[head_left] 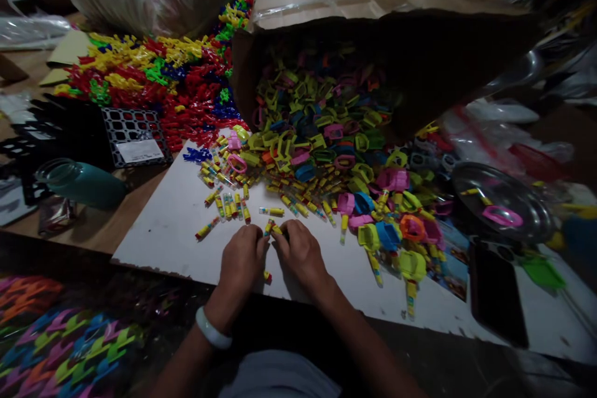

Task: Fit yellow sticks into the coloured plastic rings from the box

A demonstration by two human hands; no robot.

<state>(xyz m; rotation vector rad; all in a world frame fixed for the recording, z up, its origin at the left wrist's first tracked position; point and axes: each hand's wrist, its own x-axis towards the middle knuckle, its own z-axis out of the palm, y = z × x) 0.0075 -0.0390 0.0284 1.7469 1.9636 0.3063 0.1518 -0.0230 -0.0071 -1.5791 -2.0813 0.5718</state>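
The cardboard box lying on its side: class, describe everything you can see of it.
The cardboard box is brown and lies tipped on its side at the back of the white board, its dark mouth facing the person. Clear tape shines on its upper face. Small plastic rings and clips in yellow, pink, blue and green fill its opening and spill onto the board. Neither hand touches it.
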